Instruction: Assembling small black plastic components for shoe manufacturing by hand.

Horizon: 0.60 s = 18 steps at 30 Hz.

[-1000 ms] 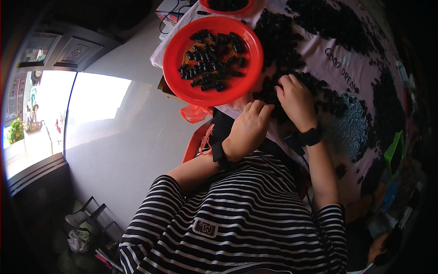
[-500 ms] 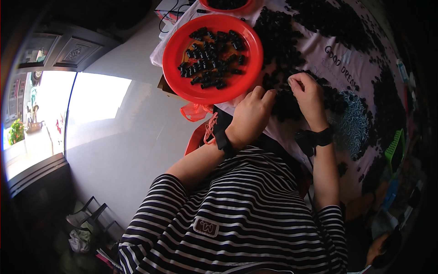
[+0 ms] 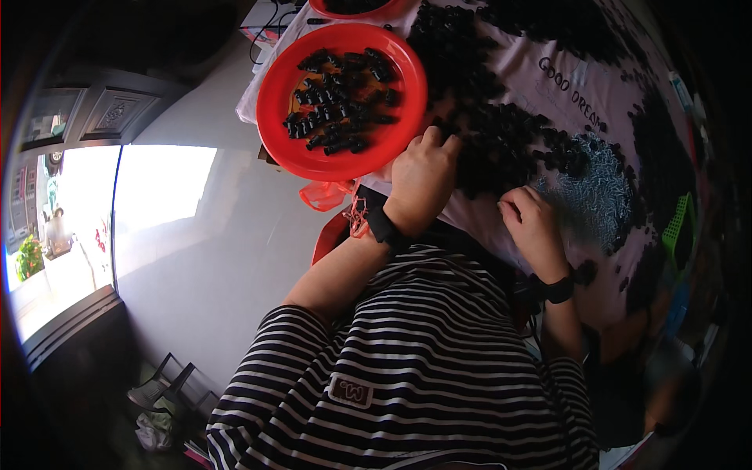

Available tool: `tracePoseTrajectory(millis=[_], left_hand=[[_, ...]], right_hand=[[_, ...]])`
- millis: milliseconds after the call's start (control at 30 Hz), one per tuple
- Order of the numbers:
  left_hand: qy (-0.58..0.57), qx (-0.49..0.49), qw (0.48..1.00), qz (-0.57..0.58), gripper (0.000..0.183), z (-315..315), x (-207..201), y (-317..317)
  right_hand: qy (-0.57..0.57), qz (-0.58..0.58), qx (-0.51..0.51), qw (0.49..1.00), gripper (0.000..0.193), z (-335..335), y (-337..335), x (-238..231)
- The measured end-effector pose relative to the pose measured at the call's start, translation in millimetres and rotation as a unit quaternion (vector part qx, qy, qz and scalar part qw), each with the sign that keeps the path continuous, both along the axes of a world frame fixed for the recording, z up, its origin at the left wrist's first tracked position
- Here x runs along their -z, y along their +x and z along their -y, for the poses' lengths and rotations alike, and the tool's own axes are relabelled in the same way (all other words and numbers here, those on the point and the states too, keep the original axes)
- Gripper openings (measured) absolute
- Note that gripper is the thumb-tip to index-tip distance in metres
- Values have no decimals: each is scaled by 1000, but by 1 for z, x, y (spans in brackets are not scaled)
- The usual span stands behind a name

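Observation:
My left hand point(image 3: 425, 178) is closed beside the right rim of a red round plate point(image 3: 274, 145), its fingertips at the edge of a heap of small black parts point(image 3: 497, 145). Whatever it grips is hidden by the fingers. On the plate lie many short black cylindrical parts point(image 3: 337, 106), some in rows. My right hand point(image 3: 535, 231) hovers over the pale pink cloth point(image 3: 489, 223), its thumb and fingers pressed together. I cannot make out anything between them. Right by it spreads a pile of small bluish metal pieces, looking like screws point(image 3: 599, 192).
A second red dish point(image 3: 384, 11) with black parts sits at the far edge. More black parts point(image 3: 560, 31) cover the cloth at the back and right. A green perforated basket point(image 3: 677, 227) stands at the right edge. A red plastic bag point(image 3: 321, 196) hangs below the plate.
My right hand has drawn back from the black heap toward me, beside the bluish pile. My left hand stays closed near the plate. The whole view has shifted slightly.

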<state>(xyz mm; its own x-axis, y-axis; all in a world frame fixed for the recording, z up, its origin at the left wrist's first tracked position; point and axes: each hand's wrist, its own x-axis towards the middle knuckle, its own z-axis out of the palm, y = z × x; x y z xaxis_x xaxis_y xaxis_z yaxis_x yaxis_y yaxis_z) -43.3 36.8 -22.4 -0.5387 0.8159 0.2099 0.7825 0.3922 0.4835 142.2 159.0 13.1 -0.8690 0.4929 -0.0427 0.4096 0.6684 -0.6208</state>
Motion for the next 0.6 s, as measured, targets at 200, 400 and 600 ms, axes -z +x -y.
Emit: tracePoseTrajectory(millis=[200, 400, 600], left_hand=[[20, 0, 1000, 7, 23, -1, -2, 3], [16, 18, 1000, 2, 18, -1, 0, 2], [30, 15, 999, 7, 24, -2, 8, 2]], right_hand=[[60, -42, 29, 997, 9, 6, 5, 14], [54, -55, 23, 997, 11, 3, 7, 15], [58, -57, 28, 996, 11, 2, 5, 17]])
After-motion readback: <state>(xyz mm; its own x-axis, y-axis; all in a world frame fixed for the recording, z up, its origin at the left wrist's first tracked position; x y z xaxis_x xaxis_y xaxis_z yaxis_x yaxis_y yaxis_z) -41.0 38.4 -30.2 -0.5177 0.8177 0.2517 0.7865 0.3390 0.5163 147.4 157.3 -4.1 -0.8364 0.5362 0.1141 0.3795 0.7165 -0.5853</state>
